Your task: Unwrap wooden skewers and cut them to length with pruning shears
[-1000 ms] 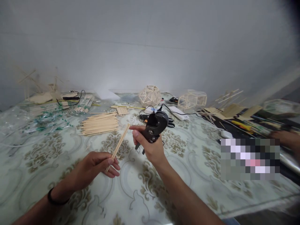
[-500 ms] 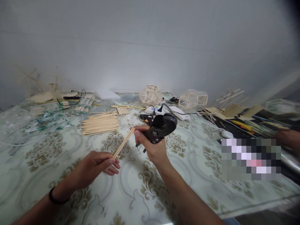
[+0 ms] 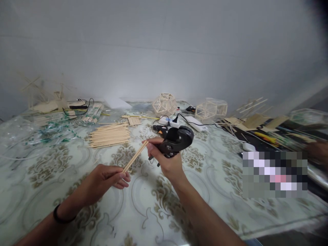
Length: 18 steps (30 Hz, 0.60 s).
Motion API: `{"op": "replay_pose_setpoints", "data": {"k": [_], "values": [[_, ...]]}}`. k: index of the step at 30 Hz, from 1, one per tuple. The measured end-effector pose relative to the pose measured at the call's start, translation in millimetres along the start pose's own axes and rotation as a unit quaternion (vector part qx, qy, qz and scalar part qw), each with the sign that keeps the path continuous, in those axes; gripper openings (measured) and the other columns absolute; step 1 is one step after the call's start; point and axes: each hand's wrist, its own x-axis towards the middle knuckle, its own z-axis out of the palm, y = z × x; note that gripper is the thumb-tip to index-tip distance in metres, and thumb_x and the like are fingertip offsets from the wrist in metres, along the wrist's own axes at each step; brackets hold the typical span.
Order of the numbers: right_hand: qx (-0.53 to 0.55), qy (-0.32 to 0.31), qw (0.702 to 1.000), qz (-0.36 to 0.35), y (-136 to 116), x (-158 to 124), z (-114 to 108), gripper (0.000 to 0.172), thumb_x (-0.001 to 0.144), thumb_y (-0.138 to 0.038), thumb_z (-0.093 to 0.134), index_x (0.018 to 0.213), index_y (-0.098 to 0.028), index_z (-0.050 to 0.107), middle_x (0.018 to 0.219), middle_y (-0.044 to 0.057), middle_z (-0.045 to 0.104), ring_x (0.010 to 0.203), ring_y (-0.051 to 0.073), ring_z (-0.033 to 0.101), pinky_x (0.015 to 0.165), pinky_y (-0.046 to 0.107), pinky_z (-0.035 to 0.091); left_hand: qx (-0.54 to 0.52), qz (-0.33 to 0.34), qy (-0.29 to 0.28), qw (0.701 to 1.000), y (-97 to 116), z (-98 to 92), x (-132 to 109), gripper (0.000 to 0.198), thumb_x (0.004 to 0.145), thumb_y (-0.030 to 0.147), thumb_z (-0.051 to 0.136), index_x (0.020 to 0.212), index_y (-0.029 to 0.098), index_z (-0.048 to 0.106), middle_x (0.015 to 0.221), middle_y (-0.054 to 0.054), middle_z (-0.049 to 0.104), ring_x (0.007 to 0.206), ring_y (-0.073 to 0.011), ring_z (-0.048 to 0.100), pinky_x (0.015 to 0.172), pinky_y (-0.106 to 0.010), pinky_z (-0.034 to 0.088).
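My left hand [image 3: 112, 178], with a dark band at the wrist, pinches the near end of a few thin wooden sticks [image 3: 135, 157]. The sticks slant up and away to the right, held above the tablecloth. The thumb and index finger of my right hand [image 3: 166, 160] touch their far end. That same hand is closed around a black pipe cutter [image 3: 176, 140], whose thick hooked jaw points up and right. Its handles are partly hidden in the palm. Beyond my left hand lies a flat pile of wooden sticks [image 3: 110, 135].
Stick-built frames [image 3: 164, 104] stand near the wall. A white power strip [image 3: 170, 121] with black cords and a glue gun [image 3: 161, 129] lie behind the cutter. Plastic wrappers [image 3: 56, 131] spread over the left. At far right, another person's hand [image 3: 317, 152] is over a dark mat.
Both hands stay nearly in place, still holding the sticks and cutter. My left hand has shifted very slightly left. The other person's hand at the right edge has moved a little.
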Motion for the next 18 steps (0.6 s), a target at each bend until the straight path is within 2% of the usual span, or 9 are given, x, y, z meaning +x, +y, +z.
{"op": "replay_pose_setpoints", "data": {"k": [18], "values": [[-0.009,-0.004,1.000,-0.017,-0.1,-0.5,-0.1,0.014,0.088,-0.035,0.073,0.090,-0.022,0.079,0.080,0.003,0.074,0.072,0.018,0.067,0.069,0.035,0.057,0.011,0.009,0.028,1.000,-2.2,0.2,-0.4,0.039,0.095,0.052,0.065,0.104,0.019,0.083,0.097,-0.009,0.084,0.089,-0.0265,0.081,0.083,-0.037,0.067]]}}
